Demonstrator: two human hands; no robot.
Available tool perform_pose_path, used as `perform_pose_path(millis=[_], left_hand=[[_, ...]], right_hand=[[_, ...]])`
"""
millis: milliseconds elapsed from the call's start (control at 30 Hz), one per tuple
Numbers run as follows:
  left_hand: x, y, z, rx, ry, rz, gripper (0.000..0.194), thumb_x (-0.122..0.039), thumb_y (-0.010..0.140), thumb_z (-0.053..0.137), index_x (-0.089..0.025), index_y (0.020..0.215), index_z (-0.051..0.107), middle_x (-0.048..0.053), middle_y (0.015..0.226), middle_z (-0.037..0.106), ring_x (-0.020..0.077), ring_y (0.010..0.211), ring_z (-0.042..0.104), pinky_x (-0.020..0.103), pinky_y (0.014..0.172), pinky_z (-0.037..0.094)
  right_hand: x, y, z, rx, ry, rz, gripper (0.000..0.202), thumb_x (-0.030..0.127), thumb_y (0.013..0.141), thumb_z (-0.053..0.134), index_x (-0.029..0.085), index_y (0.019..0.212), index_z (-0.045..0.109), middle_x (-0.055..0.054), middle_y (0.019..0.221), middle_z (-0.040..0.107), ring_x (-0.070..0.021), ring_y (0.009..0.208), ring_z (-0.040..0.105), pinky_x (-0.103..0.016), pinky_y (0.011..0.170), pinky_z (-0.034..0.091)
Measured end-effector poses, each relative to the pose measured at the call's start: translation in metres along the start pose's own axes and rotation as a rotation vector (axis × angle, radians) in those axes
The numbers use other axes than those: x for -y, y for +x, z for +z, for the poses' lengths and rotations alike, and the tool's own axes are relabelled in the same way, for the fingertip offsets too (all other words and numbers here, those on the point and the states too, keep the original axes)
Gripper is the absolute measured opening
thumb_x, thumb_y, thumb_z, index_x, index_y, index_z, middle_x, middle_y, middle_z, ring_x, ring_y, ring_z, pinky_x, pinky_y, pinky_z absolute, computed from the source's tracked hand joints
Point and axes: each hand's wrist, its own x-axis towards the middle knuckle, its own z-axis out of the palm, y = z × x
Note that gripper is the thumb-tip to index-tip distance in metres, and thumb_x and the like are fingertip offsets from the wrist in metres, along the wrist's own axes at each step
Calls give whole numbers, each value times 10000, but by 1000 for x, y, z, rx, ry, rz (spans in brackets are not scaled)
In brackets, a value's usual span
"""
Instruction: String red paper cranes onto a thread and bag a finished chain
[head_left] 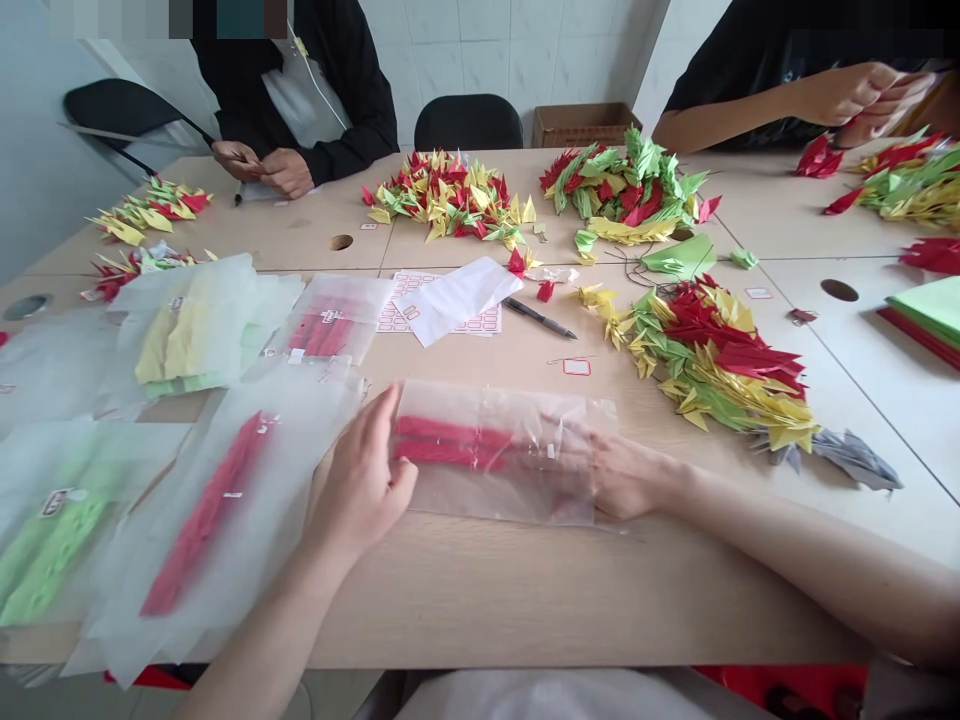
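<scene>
Bag around right hand

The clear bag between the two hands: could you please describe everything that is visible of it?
The clear bag looks like thin, glossy, wrinkled plastic. It is roughly rectangular and lies nearly flat on the wooden-looking table, its long side running left to right. Two red strips show through its left part, side by side lengthwise. The left hand is at its left end. The right hand is at the right end, its fingers seen through the plastic, apparently inside.
</scene>
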Motion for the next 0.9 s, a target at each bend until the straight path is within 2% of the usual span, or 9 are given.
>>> perform_pose_path(millis=[33,100,200,367,533,667,767,900], left_hand=[[6,1,-2,-27,-88,-128,720,-172,830,489,-221,1518,284,134,1459,463,303,1276,520,485,996,498],[15,3,-4,-32,-275,-289,655,-206,822,495,-224,1466,381,124,1361,538,265,1115,615,410,843,566],[20,5,-6,5,-430,-379,567,-250,819,488,-182,1382,501,121,1288,586,245,1075,625,399,864,549],[20,9,-10,-21,-434,-427,541,-283,802,473,-143,1315,578,130,1261,614,278,1173,582,463,996,490],[26,10,-10,16,-579,-462,523,-312,811,497,-143,1295,603,122,1264,629,272,1215,572,458,1050,463],[27,9,-9,17,-597,-452,505,-305,816,503,-144,1283,611,117,1290,615,268,1225,563,460,1064,456],[23,9,-9,17,-577,-445,517,-295,808,501,-131,1287,604,127,1297,603,276,1224,563,463,1054,468],[18,9,-11,43,-512,-418,541,-252,793,499,-147,1319,574,123,1319,584,276,1205,575,464,1036,487]], right_hand=[[0,0,0,6,0,-3,457,385,996,447,179,1395,530,-106,1482,485,-251,1452,332,-515,1255,95],[0,3,0,17,3,-15,470,382,998,439,195,1426,495,-98,1489,477,-237,1466,305,-492,1253,137],[0,7,-1,13,19,-27,516,370,994,446,222,1486,401,-76,1512,448,-223,1464,311,-484,1251,146],[0,12,-1,41,58,-4,576,380,985,456,222,1522,322,-85,1533,414,-230,1446,347,-506,1253,80],[4,10,-7,88,98,-20,668,260,909,459,164,1541,262,-112,1551,374,-261,1462,311,-555,1240,-18],[7,10,-9,54,114,-13,694,191,824,448,157,1508,340,-101,1539,402,-272,1465,299,-573,1235,-14],[9,13,-8,56,107,-3,718,149,755,461,148,1471,400,-94,1547,392,-259,1490,234,-561,1239,1],[8,18,-8,104,114,18,672,180,706,511,163,1378,521,-68,1566,364,-277,1507,166,-523,1246,-12]])
